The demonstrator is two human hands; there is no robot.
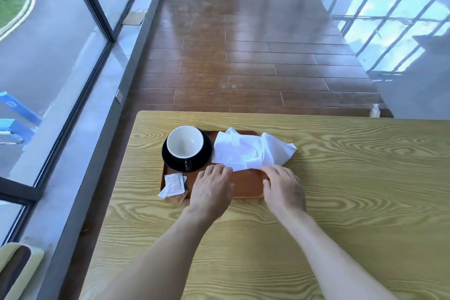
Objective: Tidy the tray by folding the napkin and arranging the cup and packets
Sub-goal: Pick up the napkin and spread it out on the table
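Both hands at the napkin's near edge: left hand and right hand, each grip pinching it, on the tray; cup and packets along the tray's left side.

There is one view only, from the camera on my head, so nothing is shared with a second view. It looks forward and steeply down over the wooden table, wide-angled, so straight lines bend toward the edges. My forearms enter from the near edge, and my left hand and right hand sit close below the lens, near the middle. The tray lies just beyond them. Farther off the view takes in the brown floor, with the window wall running along the left.
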